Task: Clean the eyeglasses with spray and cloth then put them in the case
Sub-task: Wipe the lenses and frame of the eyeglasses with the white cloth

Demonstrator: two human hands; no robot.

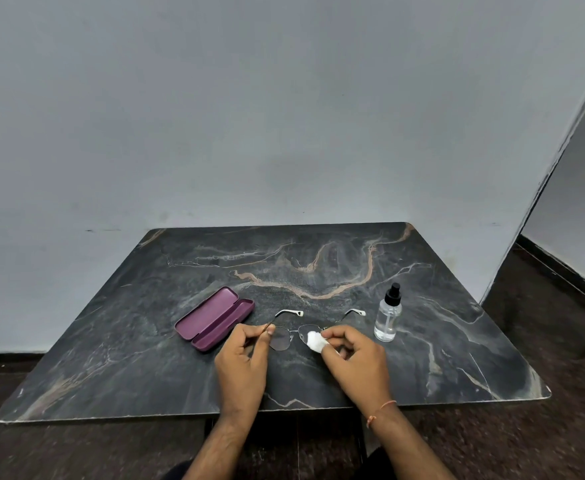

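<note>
Hands [242,358] [353,355] two, eyeglasses [282,337] one

Cloth [315,341] rubs eyeglasses [284,337] — (case [214,318] open).

I see a dark veined marble-look tabletop [318,265] with slight sheen, a matt plum case [214,318], a clear glossy bottle [387,318], thin metal-framed eyeglasses [286,336] and a soft white cloth [315,341].

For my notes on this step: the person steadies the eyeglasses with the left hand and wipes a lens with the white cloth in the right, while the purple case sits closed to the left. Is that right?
Not quite: the head view shows the purple case lying open, lid hinged back. The rest holds: the left hand steadies the eyeglasses and the right hand wipes a lens with the white cloth.
</note>
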